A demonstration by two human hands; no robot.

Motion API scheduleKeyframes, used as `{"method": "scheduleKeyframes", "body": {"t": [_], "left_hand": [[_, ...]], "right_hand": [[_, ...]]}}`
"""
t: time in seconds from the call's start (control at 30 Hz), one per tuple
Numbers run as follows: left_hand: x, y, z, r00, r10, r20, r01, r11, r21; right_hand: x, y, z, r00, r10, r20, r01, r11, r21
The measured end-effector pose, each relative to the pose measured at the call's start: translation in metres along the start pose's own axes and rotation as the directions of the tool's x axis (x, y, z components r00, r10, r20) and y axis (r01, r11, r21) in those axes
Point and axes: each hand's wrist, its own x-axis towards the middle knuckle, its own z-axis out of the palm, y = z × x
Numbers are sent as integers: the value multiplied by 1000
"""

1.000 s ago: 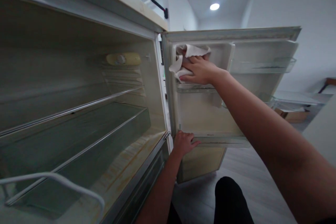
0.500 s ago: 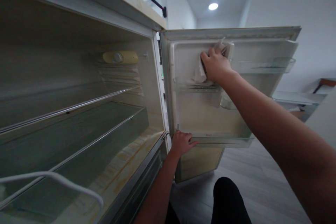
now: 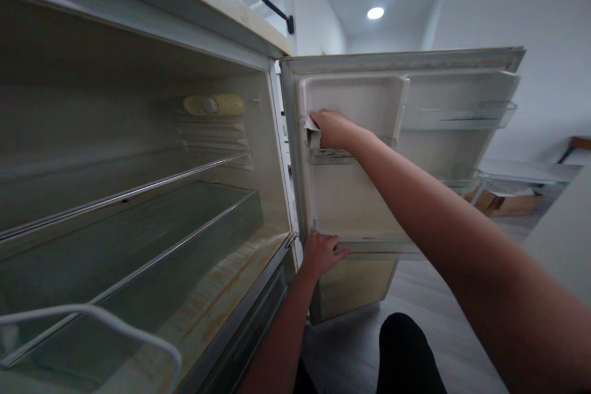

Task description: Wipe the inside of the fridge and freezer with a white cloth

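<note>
White cloth [image 3: 313, 133]: bunched beneath your right hand [image 3: 333, 129], at the hinge-side end of the upper recess in the open refrigerator door [image 3: 346, 203]. Only a folded corner shows past your fingers; the remainder is covered. Right grip: closed over the cloth, fingers bent, their tips hidden from the head view. Your right forearm slants across the door from the lower right. Directly below that hand runs a clear door bin [image 3: 332, 159], with dark marks along it.

Left hand [image 3: 322, 251]: low on the door by the hinge side, at the end of the bottom door bin [image 3: 383, 251], thumb spread away from the fingers. Left grip: cannot tell whether it clasps the edge or merely rests there. A beige panel [image 3: 355, 286] stands below.

Cabinet, to your left: interior dim. A yellowish control housing [image 3: 231, 104] with a round knob [image 3: 210, 105] sits high on the side wall. A shelf trim strip [image 3: 138, 192] crosses the compartment; beneath it is a greenish see-through panel [image 3: 221, 240]. Brown-orange stains mark the compartment floor [image 3: 221, 283]. A white curved bar or cord, type unclear, [image 3: 111, 319] arches across the lower left.

Surroundings: your black-clad knee [image 3: 401, 345] is above the grey floor [image 3: 434, 295]; a cardboard box [image 3: 512, 203] lies well apart, beyond the door.
</note>
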Motion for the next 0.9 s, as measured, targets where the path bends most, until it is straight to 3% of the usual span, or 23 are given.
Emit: {"method": "scheduleKeyframes", "body": {"t": [0.1, 0.2, 0.3, 0.4, 0.5, 0.6, 0.7, 0.9], "left_hand": [[-1, -2, 1, 1000, 13, -9, -13, 1000, -4], [-1, -3, -1, 1000, 25, -12, -25, 1000, -8], [-2, -4, -2, 999, 31, -15, -31, 999, -19], [-2, -4, -1, 999, 23, -23, -23, 999, -22], [-1, -3, -1, 999, 23, -25, -24, 1000, -19], [-2, -2, 0, 999, 27, -28, -28, 1000, -14], [-2, -3, 0, 999, 31, -24, -31, 999, -7], [-3, -4, -3, 999, 33, -15, -33, 999, 4]], "right_hand": [[0, 6, -3, 990, -32, 134, 31, 999, 11], [-10, 19, -12, 958, 152, 245, -128, 986, -110], [-24, 32, -20, 922, 315, 224, -267, 939, -218], [-34, 38, -23, 928, 353, 122, -319, 918, -235], [-34, 38, -21, 967, 244, -78, -255, 941, -221], [-22, 35, -15, 976, -31, -216, -21, 972, -235], [-5, 33, -4, 944, -251, -215, 195, 948, -252], [4, 42, 5, 931, -332, -153, 280, 917, -283]]}}
